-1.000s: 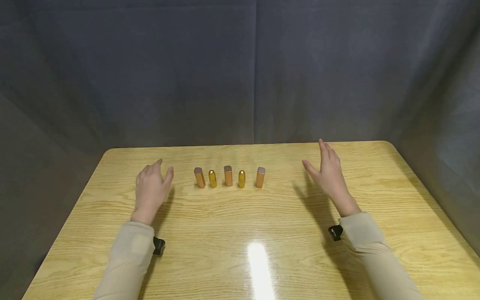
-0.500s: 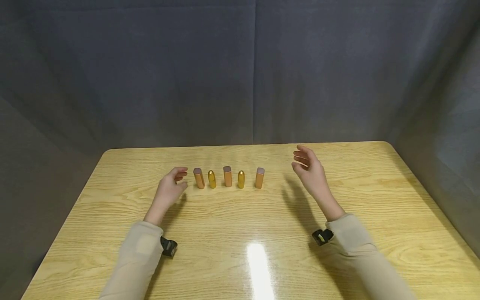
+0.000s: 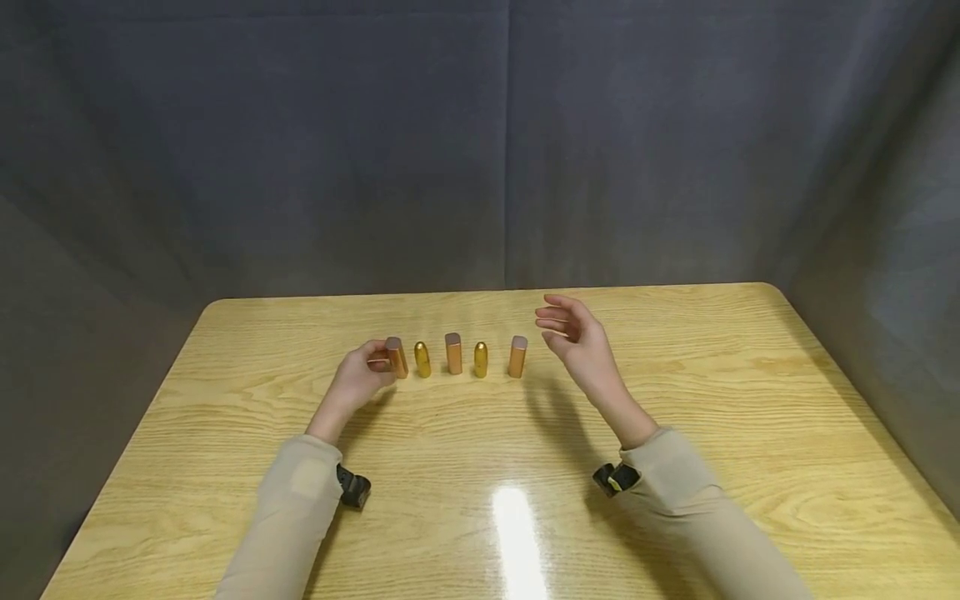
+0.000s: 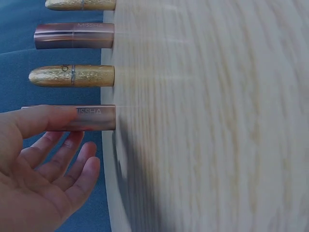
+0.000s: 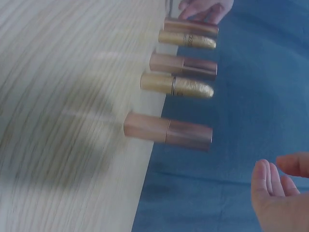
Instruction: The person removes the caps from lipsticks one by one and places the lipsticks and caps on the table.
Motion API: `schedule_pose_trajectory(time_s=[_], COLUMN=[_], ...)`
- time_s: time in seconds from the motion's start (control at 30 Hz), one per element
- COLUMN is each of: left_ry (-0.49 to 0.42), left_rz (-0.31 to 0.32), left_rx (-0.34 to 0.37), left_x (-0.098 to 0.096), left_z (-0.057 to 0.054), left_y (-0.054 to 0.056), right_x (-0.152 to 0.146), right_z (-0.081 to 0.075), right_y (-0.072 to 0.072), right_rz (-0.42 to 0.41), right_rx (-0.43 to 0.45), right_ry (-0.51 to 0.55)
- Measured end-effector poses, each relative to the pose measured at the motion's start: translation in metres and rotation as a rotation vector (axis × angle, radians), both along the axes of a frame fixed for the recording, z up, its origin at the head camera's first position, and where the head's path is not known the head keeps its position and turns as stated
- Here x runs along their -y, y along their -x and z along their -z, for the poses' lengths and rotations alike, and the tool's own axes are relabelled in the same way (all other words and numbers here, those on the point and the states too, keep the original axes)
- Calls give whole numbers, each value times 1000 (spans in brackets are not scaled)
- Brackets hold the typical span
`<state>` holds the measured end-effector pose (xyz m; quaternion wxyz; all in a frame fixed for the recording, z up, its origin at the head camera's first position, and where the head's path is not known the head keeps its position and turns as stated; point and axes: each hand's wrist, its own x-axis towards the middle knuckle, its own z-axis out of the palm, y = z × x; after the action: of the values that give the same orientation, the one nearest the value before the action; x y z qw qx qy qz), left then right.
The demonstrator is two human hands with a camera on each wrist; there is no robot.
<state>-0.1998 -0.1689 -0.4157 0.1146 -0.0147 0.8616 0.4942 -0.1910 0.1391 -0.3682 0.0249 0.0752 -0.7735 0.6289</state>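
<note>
Several lipsticks stand upright in a row on the wooden table. Three are squared rose-gold tubes: the left one [image 3: 397, 358], the middle one [image 3: 453, 354] and the right one [image 3: 517, 357]. Between them stand two round-tipped gold lipsticks, left [image 3: 423, 360] and right [image 3: 481, 360]. My left hand [image 3: 358, 379] pinches the leftmost rose-gold lipstick. In the left wrist view its thumb [image 4: 50, 117] lies across the tube, partly covering the lettering, and fingertips reach behind it. My right hand [image 3: 585, 346] hovers right of the rightmost tube, fingers loosely bent, touching nothing.
The wooden table [image 3: 420, 467] has rounded far corners and a bright reflection near its front. Dark cloth [image 3: 375, 167] hangs behind the table and at both sides. A small black camera sits at each wrist, left [image 3: 352, 487] and right [image 3: 617, 479].
My left hand has moved right and onto the leftmost lipstick. My right hand has come left towards the row, its fingers bending more. The lipsticks keep their places.
</note>
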Motion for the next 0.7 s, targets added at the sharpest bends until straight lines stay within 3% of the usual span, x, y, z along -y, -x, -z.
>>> schedule_pose_trajectory(time_s=[0.7], left_ry=[64], left_rz=[-61], left_rx=[-34], left_x=[6], left_z=[4], left_y=[3], right_x=[39], right_z=[-5], right_y=[-6], right_rz=[-93], right_rx=[24], right_ry=[-39])
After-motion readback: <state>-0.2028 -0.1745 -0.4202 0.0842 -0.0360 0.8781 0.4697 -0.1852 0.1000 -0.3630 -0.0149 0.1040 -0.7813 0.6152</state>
